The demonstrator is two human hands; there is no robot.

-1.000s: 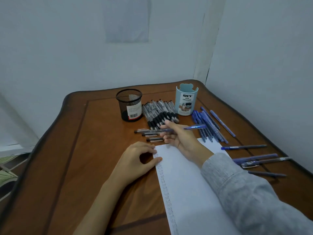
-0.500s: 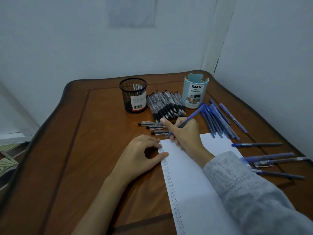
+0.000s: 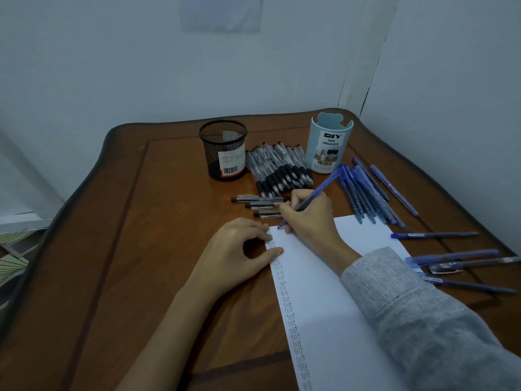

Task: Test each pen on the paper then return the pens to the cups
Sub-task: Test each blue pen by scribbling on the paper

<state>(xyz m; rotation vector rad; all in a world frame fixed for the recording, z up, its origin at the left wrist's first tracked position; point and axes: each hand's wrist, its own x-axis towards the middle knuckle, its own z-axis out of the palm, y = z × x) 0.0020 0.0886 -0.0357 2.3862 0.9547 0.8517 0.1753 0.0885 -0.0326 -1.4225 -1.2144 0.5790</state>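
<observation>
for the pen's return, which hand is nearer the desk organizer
Right. The right hand, gripping a blue pen, is in front of the desk organizer; the left hand is farther back, touching the paper.

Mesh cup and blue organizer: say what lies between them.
In the head view, a bundle of black-grip pens lies flat on the table between the mesh cup and the blue organizer.
</observation>
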